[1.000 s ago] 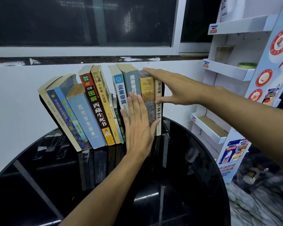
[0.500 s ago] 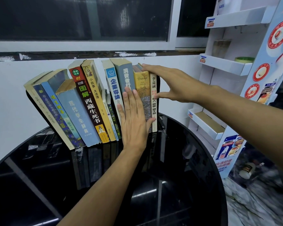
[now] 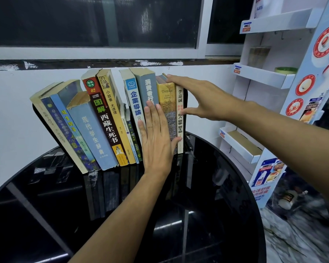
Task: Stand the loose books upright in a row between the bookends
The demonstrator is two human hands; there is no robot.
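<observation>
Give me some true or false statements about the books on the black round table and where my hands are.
1. The left hand lies flat, fingers straight, against the spine of the grey-blue book. True.
2. The right hand rests on the glossy black round table. False: it touches the tops of the books at the row's right end.
3. The pale blue paperback book stands tilted. True.
4. The yellow Troyka-titled book lies flat on the table. False: it stands in the row, beside the white-spined book.

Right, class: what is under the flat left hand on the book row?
The left hand presses the spines of the tall grey paperback book and the yellow-spined Troyka book. The grey spine's lower part is covered, the yellow one's partly.
</observation>
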